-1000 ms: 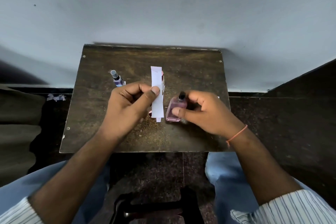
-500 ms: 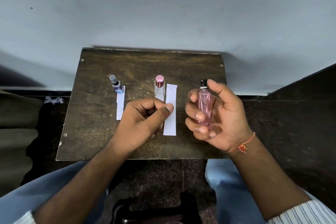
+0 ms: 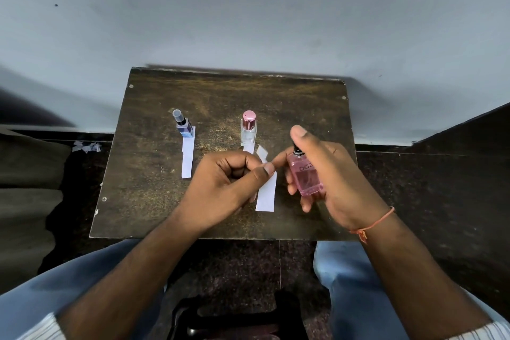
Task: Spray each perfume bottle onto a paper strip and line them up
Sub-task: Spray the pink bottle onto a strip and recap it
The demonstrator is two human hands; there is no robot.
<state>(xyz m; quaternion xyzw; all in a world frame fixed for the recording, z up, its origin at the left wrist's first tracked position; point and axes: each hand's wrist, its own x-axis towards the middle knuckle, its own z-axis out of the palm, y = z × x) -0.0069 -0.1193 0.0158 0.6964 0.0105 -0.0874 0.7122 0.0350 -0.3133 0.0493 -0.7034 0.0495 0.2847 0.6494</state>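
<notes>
Two bottles upright at the back of the table (image 3: 154, 107), left bottle (image 3: 184, 125) and middle bottle (image 3: 248, 128), a paper strip (image 3: 187, 159) before the left one, a third bottle (image 3: 305, 176) in the right hand (image 3: 331, 174), a held strip (image 3: 266, 190) in the left hand (image 3: 229, 182) beside it.

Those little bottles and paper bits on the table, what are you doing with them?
A person is testing perfumes on paper strips. The right hand holds a pink perfume bottle, forefinger on its sprayer, aimed at a white paper strip that the left hand pinches. On the wooden table, a blue bottle and a clear bottle with a pink cap each stand at the far end of their own strip, so this looks like the third.
</notes>
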